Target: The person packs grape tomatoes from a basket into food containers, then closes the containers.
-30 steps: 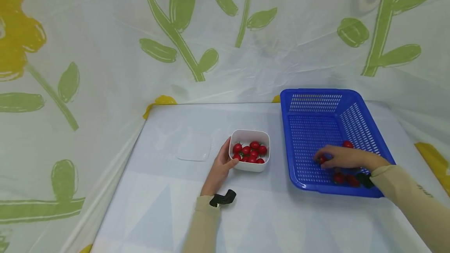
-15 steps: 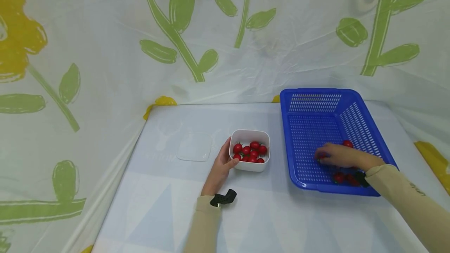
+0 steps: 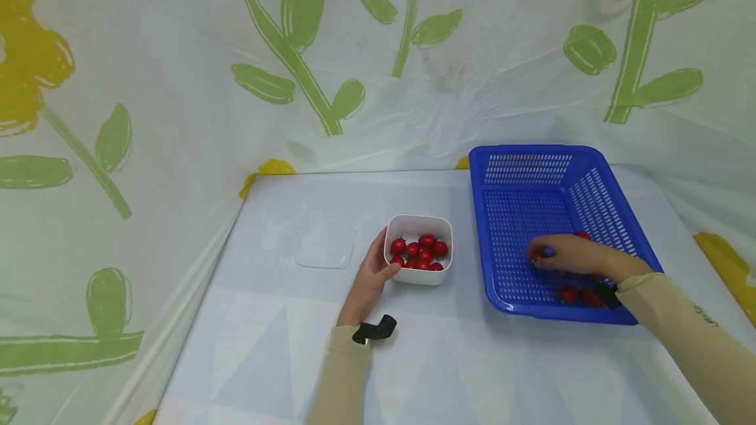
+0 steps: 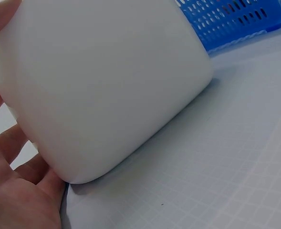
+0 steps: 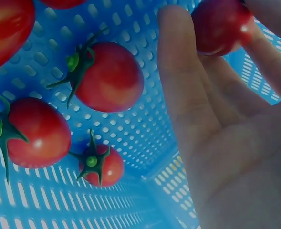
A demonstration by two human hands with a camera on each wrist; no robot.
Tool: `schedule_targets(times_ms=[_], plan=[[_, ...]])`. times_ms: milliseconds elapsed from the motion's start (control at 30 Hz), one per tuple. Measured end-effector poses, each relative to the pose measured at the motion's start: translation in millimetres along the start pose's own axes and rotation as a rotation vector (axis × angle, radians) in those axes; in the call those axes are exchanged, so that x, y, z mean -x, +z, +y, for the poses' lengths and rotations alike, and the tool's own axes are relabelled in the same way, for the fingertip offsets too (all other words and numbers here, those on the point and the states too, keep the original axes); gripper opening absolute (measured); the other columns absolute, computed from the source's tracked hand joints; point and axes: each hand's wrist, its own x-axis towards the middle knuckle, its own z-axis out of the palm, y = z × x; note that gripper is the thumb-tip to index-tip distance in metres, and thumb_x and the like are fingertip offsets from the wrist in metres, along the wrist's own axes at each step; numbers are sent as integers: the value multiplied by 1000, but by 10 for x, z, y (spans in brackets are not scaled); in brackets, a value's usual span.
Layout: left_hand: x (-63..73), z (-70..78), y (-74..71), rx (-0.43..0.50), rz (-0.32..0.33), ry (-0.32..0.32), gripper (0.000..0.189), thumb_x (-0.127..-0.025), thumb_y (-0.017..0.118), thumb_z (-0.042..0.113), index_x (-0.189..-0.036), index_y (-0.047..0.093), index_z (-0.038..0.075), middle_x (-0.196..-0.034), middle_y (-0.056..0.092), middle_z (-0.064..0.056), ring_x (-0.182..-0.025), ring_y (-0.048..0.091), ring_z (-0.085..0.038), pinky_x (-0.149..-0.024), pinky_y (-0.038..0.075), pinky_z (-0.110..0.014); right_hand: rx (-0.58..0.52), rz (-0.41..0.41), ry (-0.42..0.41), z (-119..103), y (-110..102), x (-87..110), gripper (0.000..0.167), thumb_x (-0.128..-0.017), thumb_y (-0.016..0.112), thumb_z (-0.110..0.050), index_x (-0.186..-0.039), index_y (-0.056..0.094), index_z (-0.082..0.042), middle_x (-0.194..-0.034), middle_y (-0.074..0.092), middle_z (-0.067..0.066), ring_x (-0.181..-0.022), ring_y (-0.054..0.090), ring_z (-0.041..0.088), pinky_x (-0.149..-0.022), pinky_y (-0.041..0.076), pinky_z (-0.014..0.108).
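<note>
My left hand [image 3: 366, 284] grips a small white square container [image 3: 420, 277] at its left front corner, thumb over the rim and fingers along the side wall. Several red cherry tomatoes [image 3: 412, 250] lie inside it. Close up in the left wrist view, the container's smooth wall [image 4: 102, 90] stands beside my fingers [image 4: 28, 169]. Reaching into a blue plastic basket [image 3: 480, 241], my right hand [image 3: 573, 256] pinches one cherry tomato [image 5: 222, 27]. Below that hand, more cherry tomatoes [image 5: 112, 77] with green stems rest on the perforated basket floor.
A clear flat lid [image 3: 325, 245] lies on the table [image 3: 283, 359] to the left of the container. Behind the table hangs a white curtain [image 3: 195, 84] printed with flowers. Black straps [image 3: 376, 330] are worn at both wrists.
My right hand has shifted slightly toward the back of the basket, fingers still at the tomato. The left hand and the container have kept their place.
</note>
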Motion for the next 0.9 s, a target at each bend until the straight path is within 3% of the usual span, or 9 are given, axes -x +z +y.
schedule_targets(times_ms=[133,367,633,767,900], plan=[[9,12,-1,-10,4,-17,68,-86,54,4,-142,21,24,-146,19,6,-134,12,-13,-106,19,-33,-10,14,-3,-4,-11,11,27,-85,60,-23,-107,58,-8,-98,58,3,-76,53,16,-65,49,31],[13,26,9,-13,7,-26,68,-86,54,3,-142,22,24,-146,18,6,-134,12,-12,-106,19,-33,76,65,-26,-41,-43,26,25,-84,61,-26,-103,59,-10,-90,58,-1,-75,53,14,-66,49,31],[12,24,6,-7,1,-8,69,-86,56,6,-142,21,22,-146,19,5,-134,12,-13,-106,19,-33,179,209,-157,-208,-98,95,26,-83,62,-20,-106,64,-7,-97,59,1,-88,55,20,-77,49,41],[8,10,-2,-2,1,2,69,-85,58,10,-142,22,23,-146,19,6,-134,12,-13,-106,18,-33,108,236,-162,-275,-108,119,34,-87,57,-31,-112,63,-10,-102,60,0,-92,55,19,-78,48,40],[-7,-41,-12,14,3,5,67,-86,55,3,-141,24,25,-145,20,7,-133,13,-12,-106,18,-32,25,269,-126,-343,-118,152,42,-88,50,-42,-118,59,-15,-106,59,0,-93,54,19,-78,48,44]])
